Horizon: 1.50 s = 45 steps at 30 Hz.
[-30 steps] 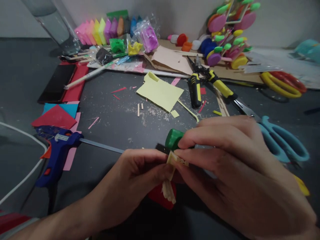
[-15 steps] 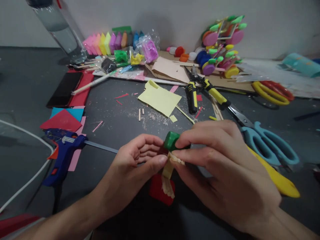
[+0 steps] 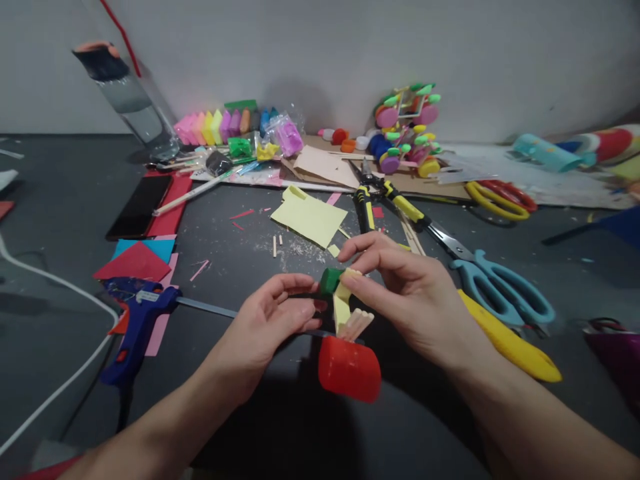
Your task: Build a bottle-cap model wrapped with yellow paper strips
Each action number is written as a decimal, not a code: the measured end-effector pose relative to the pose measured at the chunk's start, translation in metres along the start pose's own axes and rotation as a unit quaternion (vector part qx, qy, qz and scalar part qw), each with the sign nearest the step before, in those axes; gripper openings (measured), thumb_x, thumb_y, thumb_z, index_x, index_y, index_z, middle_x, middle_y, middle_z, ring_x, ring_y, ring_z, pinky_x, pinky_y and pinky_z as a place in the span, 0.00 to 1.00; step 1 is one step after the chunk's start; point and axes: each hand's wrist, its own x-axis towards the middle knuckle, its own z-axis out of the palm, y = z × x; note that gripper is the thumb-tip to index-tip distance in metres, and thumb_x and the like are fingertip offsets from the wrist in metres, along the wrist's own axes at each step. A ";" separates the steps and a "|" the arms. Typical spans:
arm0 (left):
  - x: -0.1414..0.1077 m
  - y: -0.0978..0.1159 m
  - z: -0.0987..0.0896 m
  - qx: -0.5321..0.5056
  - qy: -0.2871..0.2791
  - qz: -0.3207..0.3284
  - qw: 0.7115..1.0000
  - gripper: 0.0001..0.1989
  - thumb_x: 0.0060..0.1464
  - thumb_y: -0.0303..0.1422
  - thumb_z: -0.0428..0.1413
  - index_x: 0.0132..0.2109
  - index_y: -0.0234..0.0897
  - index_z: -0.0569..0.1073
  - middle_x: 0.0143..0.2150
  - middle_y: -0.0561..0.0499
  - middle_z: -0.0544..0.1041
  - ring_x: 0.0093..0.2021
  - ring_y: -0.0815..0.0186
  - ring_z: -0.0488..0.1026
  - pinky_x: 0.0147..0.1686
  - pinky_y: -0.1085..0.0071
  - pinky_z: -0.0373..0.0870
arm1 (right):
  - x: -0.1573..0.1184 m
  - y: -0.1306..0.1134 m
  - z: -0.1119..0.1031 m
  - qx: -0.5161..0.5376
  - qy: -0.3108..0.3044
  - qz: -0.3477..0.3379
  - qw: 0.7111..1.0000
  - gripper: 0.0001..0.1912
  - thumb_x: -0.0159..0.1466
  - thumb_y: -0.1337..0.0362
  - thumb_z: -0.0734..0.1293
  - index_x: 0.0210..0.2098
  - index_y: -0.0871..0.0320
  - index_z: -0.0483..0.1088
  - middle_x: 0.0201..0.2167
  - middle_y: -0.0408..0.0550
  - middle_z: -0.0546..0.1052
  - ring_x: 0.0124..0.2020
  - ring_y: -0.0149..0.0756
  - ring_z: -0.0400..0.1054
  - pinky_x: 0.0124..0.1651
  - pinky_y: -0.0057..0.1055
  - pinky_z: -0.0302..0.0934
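Over the dark table [image 3: 240, 427] the person is holding a small build w/ a red cap [image 3: 349, 368] at the bottom. The right hand [image 3: 415, 300] is pinching its yellow foam strip [image 3: 342, 308] by the green cap [image 3: 330, 281]; the left hand [image 3: 273, 320] is gripping the other side. Prob. best keeping both pinches firm, strip flat on the wooden sticks [image 3: 356, 324].

red cap [image 3: 349, 368]: glossy plastic | sticks [image 3: 356, 324]: pale wood, probably | tabletop [image 3: 240, 413]: matt, dusty
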 end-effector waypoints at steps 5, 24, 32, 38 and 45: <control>0.001 -0.003 -0.001 0.031 0.013 0.055 0.998 0.16 0.50 0.34 0.67 0.45 0.35 0.75 0.44 0.46 0.79 0.44 0.64 0.76 0.47 0.68 0.72 | 0.002 0.000 -0.002 0.057 -0.022 0.024 0.998 0.13 0.62 0.57 0.72 0.26 0.57 0.73 0.39 0.48 0.75 0.43 0.37 0.70 0.52 0.39 0.61; 0.003 -0.011 -0.007 0.230 0.039 0.240 0.942 0.12 0.57 0.30 0.60 0.49 0.41 0.74 0.53 0.49 0.75 0.55 0.63 0.71 0.57 0.64 0.66 | -0.003 0.003 -0.005 -0.096 -0.070 -0.122 0.985 0.06 0.66 0.67 0.68 0.31 0.56 0.72 0.43 0.47 0.73 0.48 0.37 0.66 0.53 0.38 0.58; 0.003 -0.013 -0.011 0.440 0.027 0.354 0.825 0.08 0.58 0.30 0.60 0.46 0.41 0.75 0.52 0.48 0.71 0.55 0.63 0.69 0.56 0.63 0.65 | 0.002 0.011 -0.005 -0.133 -0.149 -0.186 0.962 0.05 0.66 0.66 0.68 0.33 0.56 0.74 0.48 0.50 0.71 0.53 0.41 0.62 0.57 0.43 0.57; 0.005 -0.013 -0.009 0.473 0.018 0.399 0.785 0.07 0.58 0.29 0.60 0.44 0.40 0.73 0.56 0.48 0.69 0.59 0.62 0.66 0.60 0.62 0.63 | 0.002 0.009 -0.003 -0.123 -0.168 -0.186 0.960 0.06 0.67 0.67 0.68 0.32 0.57 0.75 0.50 0.51 0.71 0.55 0.41 0.62 0.56 0.42 0.59; 0.010 -0.015 -0.007 0.496 0.029 0.415 0.762 0.06 0.58 0.27 0.59 0.42 0.38 0.71 0.56 0.45 0.68 0.60 0.62 0.64 0.59 0.62 0.63 | 0.004 0.016 0.001 -0.114 -0.173 -0.192 0.959 0.04 0.66 0.67 0.69 0.33 0.57 0.75 0.51 0.52 0.71 0.56 0.41 0.61 0.58 0.43 0.59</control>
